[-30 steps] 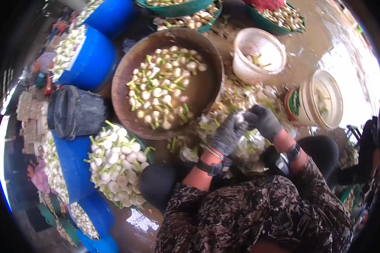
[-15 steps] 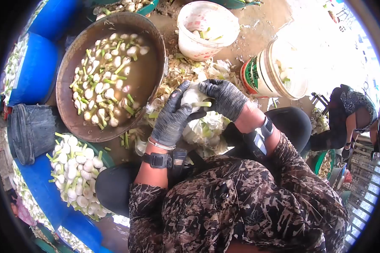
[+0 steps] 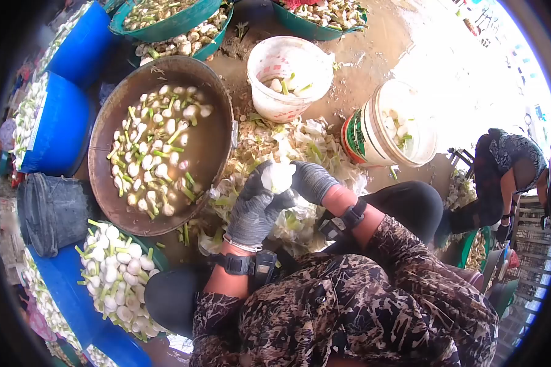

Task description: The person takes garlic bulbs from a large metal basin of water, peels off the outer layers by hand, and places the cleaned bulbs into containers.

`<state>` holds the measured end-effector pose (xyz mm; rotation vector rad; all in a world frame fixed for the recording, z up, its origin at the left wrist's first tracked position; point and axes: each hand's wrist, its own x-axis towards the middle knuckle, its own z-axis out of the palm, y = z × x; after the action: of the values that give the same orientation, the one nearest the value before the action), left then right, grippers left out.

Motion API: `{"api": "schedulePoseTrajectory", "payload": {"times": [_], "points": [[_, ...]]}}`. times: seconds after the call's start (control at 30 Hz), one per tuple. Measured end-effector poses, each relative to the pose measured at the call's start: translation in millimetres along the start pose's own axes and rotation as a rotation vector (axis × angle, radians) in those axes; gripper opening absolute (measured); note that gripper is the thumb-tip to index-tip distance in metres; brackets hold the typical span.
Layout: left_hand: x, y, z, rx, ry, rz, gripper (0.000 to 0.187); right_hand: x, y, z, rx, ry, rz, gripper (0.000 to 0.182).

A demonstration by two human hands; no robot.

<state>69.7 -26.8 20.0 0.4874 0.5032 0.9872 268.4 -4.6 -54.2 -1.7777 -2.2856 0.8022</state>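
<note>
Left hand [image 3: 255, 208] and right hand [image 3: 311, 181], both gloved, clasp 1 white bulb [image 3: 278, 177] between them, above the peel heap [image 3: 300, 144]. Bulb likely light, firm, wet and slippery; best gripped around its body. 2 white buckets [image 3: 288, 70], 1 pan [image 3: 217, 153] of soaking bulbs.

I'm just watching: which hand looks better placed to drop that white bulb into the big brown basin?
Probably the left hand. It cups the bulb on the side nearer the brown basin; the right hand sits on the far side.
</note>
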Motion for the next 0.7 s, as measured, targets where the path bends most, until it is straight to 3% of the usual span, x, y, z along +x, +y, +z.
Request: {"api": "schedulePoseTrajectory", "payload": {"times": [0.1, 0.17, 0.23, 0.3, 0.37, 0.43, 0.47, 0.5, 0.53, 0.6, 0.67, 0.7], "points": [[1, 12, 13, -0.075, -0.059, 0.113, 0.056, -21, -34, -42, 0.18, -0.145, 0.183, 0.032], [6, 13, 11, 0.017, 0.002, 0.173, 0.051, -24, -42, -62, 0.084, -0.032, 0.093, 0.057], [8, 12, 16, 0.243, 0.149, 0.207, 0.044, -23, -32, -61, 0.428, 0.111, -0.073, 0.069], [10, 11, 28, 0.715, 0.189, 0.247, 0.04, -29, -61, -87, 1.244, -0.152, -0.01, 0.073], [15, -6, 25, 0.817, 0.096, 0.257, 0.043, -29, -74, -88, 1.349, -0.095, 0.057, 0.055], [13, -6, 35, 0.877, 0.15, 0.031, 0.046, -24, -69, -79, 1.059, 0.172, 0.024, 0.041], [11, -12, 27, 0.965, 0.202, 0.044, 0.046, -25, -63, -85, 1.077, 0.297, 0.068, 0.036], [9, -11, 29, 0.86, 0.212, 0.048, 0.044, -24, -50, -100, 1.092, 0.423, 0.113, 0.031], [7, -7, 29, 0.764, 0.231, 0.024, 0.042, -24, -28, -118, 0.617, 0.688, 0.059, 0.027], [4, -2, 26, 0.612, 0.29, 0.006, 0.037, -33, 31, -176, -0.084, 0.956, 0.119, 0.027], [4, 3, 18, 0.523, 0.334, 0.042, 0.034, -48, 97, -223, -0.382, 0.853, 0.645, 0.055], [4, 4, 11, 0.469, 0.345, 0.076, 0.033, -50, 126, -236, -0.521, 0.794, 0.804, 0.075]]}}
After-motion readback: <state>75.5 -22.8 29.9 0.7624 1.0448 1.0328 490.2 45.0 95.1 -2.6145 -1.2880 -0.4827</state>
